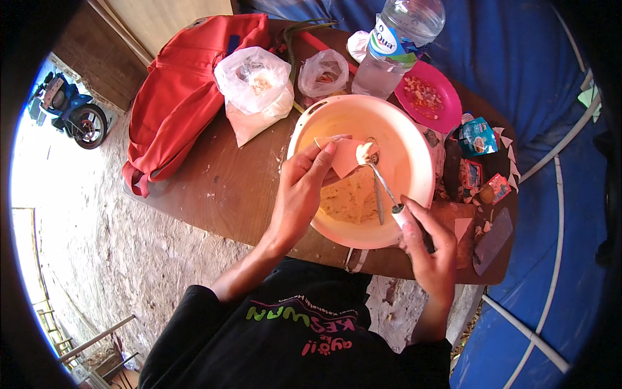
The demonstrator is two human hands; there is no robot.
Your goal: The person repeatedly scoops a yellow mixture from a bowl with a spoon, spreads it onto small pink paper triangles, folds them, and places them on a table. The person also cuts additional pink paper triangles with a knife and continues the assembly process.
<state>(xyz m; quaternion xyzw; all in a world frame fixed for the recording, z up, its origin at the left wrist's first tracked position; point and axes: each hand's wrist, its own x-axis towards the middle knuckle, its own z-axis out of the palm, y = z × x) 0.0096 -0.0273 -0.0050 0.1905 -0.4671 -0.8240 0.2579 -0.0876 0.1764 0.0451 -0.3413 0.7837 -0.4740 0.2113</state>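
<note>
My left hand (299,185) is closed on a pale, flat dough wrapper (345,155) with pointed corners, held above the basin between thumb and fingers. In my right hand (429,249) is a spoon (385,185) with a thin metal shaft and a white handle. Its tip meets the wrapper's right side, where a small lump of soft pale filling (367,153) sits. Below both hands stands a cream plastic basin (422,172) with a yellowish mass (350,200) in its bottom. Another slim metal utensil (379,201) leans inside it.
Behind the basin are a large water bottle (379,71), a pink plate (447,117) of chopped bits and two plastic bags, one white (253,84), one smaller (322,74). A red bag (175,104) lies left. Small packets (478,137) and a clear sheet (492,241) lie right.
</note>
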